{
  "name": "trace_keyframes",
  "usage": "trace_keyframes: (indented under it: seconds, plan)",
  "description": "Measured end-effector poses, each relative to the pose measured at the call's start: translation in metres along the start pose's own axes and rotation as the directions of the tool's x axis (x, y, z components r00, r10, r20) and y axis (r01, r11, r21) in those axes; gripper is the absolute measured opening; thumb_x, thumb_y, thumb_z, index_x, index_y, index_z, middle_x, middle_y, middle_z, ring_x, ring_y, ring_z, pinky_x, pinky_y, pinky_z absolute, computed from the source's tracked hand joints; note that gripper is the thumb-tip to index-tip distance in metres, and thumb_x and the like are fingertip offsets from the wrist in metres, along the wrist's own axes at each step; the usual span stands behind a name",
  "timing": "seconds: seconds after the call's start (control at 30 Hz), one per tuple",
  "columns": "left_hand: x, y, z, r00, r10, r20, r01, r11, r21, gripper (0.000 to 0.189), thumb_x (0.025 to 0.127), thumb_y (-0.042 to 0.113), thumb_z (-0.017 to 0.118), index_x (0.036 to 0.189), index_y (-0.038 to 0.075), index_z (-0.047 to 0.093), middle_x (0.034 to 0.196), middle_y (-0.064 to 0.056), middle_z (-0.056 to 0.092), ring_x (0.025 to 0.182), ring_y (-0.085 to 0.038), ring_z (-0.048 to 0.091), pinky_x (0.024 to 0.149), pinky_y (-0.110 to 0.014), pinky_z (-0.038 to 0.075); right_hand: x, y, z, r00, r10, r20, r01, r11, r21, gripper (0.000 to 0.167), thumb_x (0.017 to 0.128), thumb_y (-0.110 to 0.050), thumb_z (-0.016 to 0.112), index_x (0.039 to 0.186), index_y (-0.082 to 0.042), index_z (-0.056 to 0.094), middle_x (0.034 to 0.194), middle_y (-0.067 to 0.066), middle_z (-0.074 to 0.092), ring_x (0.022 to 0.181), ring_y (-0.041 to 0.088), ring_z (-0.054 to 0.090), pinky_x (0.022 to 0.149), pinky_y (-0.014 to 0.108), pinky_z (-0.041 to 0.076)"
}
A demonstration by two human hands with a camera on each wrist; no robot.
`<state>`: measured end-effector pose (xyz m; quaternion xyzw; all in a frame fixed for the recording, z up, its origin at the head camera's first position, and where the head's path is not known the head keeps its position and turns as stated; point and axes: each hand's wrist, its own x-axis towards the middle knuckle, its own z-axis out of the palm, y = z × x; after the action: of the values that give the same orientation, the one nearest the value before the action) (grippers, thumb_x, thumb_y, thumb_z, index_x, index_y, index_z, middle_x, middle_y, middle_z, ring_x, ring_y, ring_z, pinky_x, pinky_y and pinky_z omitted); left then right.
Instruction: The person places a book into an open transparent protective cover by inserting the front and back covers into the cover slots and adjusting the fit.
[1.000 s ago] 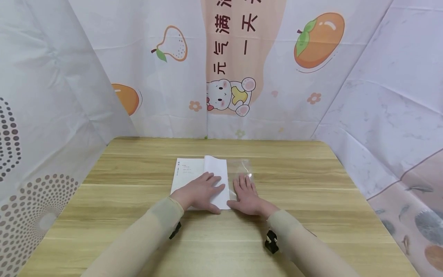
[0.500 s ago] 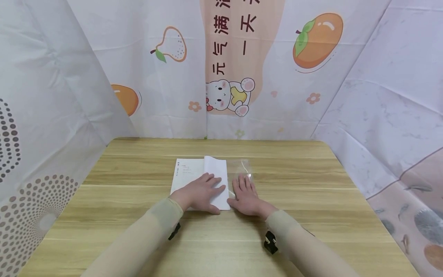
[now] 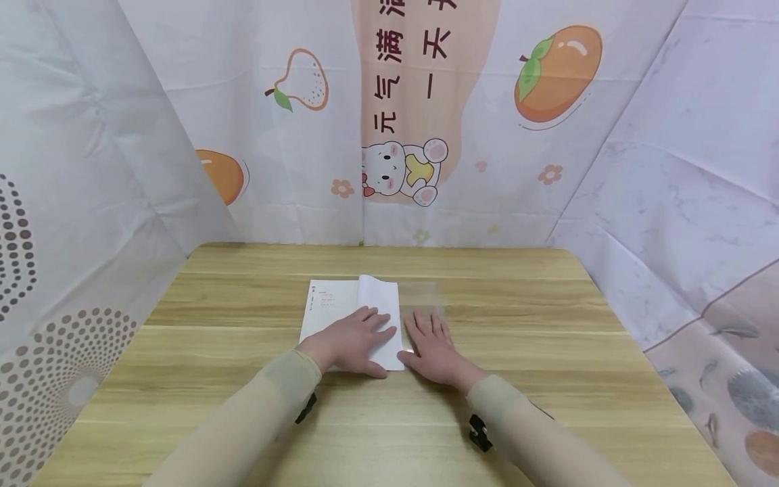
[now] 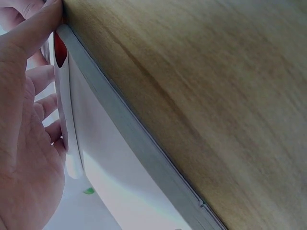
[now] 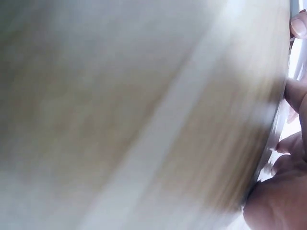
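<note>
An open book (image 3: 331,299) lies on the table, a printed page on its left side. Its white leaf (image 3: 385,295) bows up at the top and extends to the right. My left hand (image 3: 354,343) rests on that leaf with fingers spread. From the leaf's right edge a clear plastic sheet (image 3: 422,292) reaches out over the wood. My right hand (image 3: 431,350) lies across this sheet, fingers extended, its thumb at the leaf's edge. In the left wrist view the thick page block (image 4: 129,134) shows beside the left hand (image 4: 29,124). The right wrist view is blurred, with the right hand (image 5: 280,191) at its edge.
The wooden table (image 3: 243,406) spreads around the book on every side. A printed fabric curtain (image 3: 292,155) hangs behind its far edge, with more fabric (image 3: 688,176) at both sides. Dark wrist devices (image 3: 479,433) sit under the sleeves.
My right hand has shifted slightly and its fingers have spread a little. The bright glare on the plastic by its fingertips is gone. My left hand and the book stay in place.
</note>
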<state>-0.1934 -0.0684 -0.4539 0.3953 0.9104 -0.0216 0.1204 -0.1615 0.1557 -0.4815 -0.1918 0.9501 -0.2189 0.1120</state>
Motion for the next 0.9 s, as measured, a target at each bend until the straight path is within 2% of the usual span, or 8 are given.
trace_keyframes:
  seconds: [0.1, 0.43, 0.7, 0.9]
  plan:
    - [0.0007, -0.0006, 0.0009, 1.0, -0.003, 0.001, 0.003, 1.0, -0.001, 0.09, 0.09, 0.073, 0.057, 0.16, 0.022, 0.037, 0.168, -0.006, 0.028, 0.156, -0.031, 0.02, 0.126, -0.043, 0.019, -0.001, 0.0023, 0.0011, 0.999, -0.024, -0.032, 0.024, 1.0, 0.003, 0.076, 0.103, -0.039, 0.058, 0.159, 0.003, 0.027, 0.167, 0.027, 0.013, 0.151, 0.057, -0.003, 0.12, 0.068, 0.002]
    - [0.0011, -0.0024, 0.0003, 1.0, 0.002, 0.009, -0.002, 1.0, -0.009, 0.088, 0.09, 0.072, 0.059, 0.16, 0.023, 0.038, 0.167, -0.005, 0.029, 0.156, -0.03, 0.021, 0.126, -0.043, 0.019, -0.0014, 0.0034, 0.0002, 0.999, -0.041, -0.028, 0.039, 0.995, -0.091, 0.075, 0.104, -0.044, 0.056, 0.159, 0.001, 0.03, 0.167, 0.025, 0.018, 0.152, 0.055, 0.002, 0.122, 0.065, 0.005]
    - [0.0009, -0.0034, 0.0007, 1.0, 0.016, 0.003, -0.016, 1.0, 0.008, 0.089, 0.089, 0.073, 0.059, 0.16, 0.023, 0.038, 0.167, -0.005, 0.029, 0.155, -0.03, 0.022, 0.126, -0.042, 0.02, -0.0026, 0.004, -0.0003, 0.997, -0.056, -0.058, 0.055, 0.998, -0.033, 0.076, 0.103, -0.04, 0.06, 0.158, 0.003, 0.03, 0.166, 0.027, 0.019, 0.151, 0.057, 0.001, 0.121, 0.066, 0.004]
    - [-0.0005, -0.0034, -0.0004, 1.0, 0.019, 0.012, -0.019, 1.0, 0.005, 0.088, 0.09, 0.073, 0.059, 0.16, 0.024, 0.037, 0.168, -0.004, 0.028, 0.156, -0.03, 0.021, 0.125, -0.043, 0.021, -0.0013, 0.0051, 0.0005, 0.998, -0.034, -0.044, 0.032, 0.999, -0.044, 0.077, 0.103, -0.044, 0.058, 0.16, -0.001, 0.029, 0.167, 0.024, 0.018, 0.152, 0.054, 0.0, 0.123, 0.063, 0.002]
